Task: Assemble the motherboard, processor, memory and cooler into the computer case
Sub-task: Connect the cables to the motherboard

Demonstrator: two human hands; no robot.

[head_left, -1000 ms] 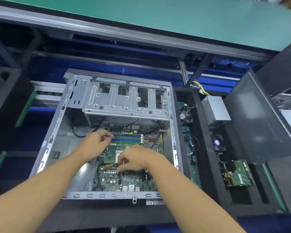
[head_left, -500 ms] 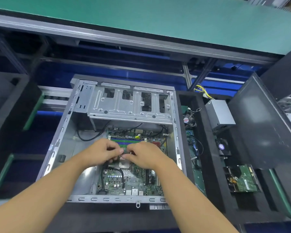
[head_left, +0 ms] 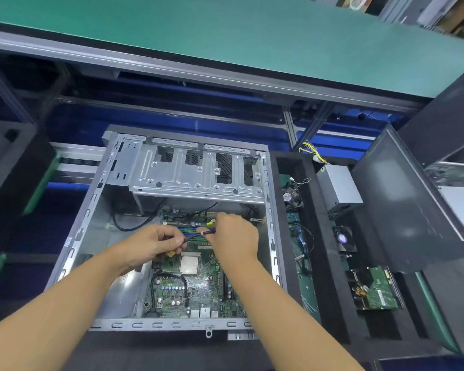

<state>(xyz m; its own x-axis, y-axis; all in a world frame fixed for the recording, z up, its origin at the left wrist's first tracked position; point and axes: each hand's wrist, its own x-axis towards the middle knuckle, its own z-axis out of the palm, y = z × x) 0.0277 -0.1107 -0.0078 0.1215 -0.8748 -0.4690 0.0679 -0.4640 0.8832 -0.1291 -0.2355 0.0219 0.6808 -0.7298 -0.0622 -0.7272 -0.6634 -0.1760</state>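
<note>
The open grey computer case (head_left: 91,210) lies flat with the green motherboard (head_left: 198,290) inside it. The processor (head_left: 189,264) sits bare in its socket at the board's middle. Both hands hover over the memory slots (head_left: 190,231). My left hand (head_left: 153,245) pinches a thin black cable (head_left: 194,236) with a yellow plug hanging below the fingers. My right hand (head_left: 233,234) grips the same cable's other end near a white tie, close to a yellow connector (head_left: 210,223).
A black foam tray (head_left: 327,263) to the right holds a small fan (head_left: 292,198), a silver power supply (head_left: 340,186), a cooler (head_left: 343,238), a hard drive (head_left: 375,290) and a green board. The case side panel (head_left: 407,199) leans at the right. A green bench (head_left: 225,36) runs behind.
Both hands rose off the processor area toward the memory slots. They now stretch a black cable between them, and the processor is uncovered.
</note>
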